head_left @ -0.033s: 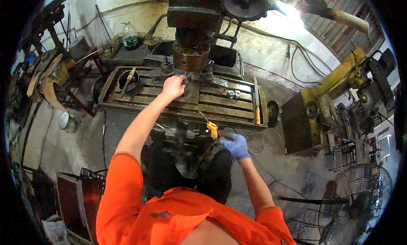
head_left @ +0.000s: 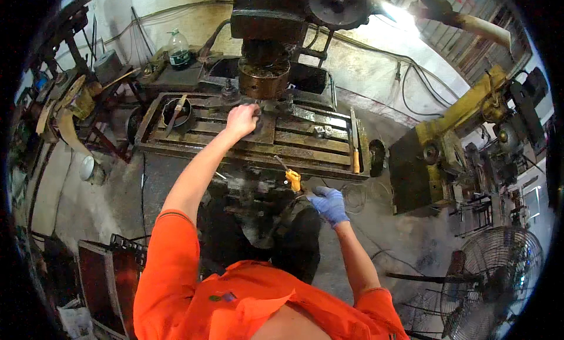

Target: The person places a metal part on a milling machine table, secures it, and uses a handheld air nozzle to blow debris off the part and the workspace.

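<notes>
My bare left hand (head_left: 242, 119) is over the slotted machine table (head_left: 317, 153), just below the round brown cutter head (head_left: 264, 78). Its fingers are curled closed by a small dark part, and what they grip is hidden. In a blue glove, my right hand (head_left: 330, 205) is low in front of the table's front edge. Its fingers are closed round something dark that I cannot make out. Close to those fingers is a yellow air blow gun (head_left: 293, 180), its thin nozzle pointing up toward the table.
A black pot (head_left: 187, 118) with a brush (head_left: 175, 114) stands on the table's left end. A file with a yellow handle (head_left: 356, 161) lies at the right end, near small metal blocks (head_left: 322, 132). A large fan (head_left: 493, 278) is at lower right, a metal can (head_left: 89, 169) on the left floor.
</notes>
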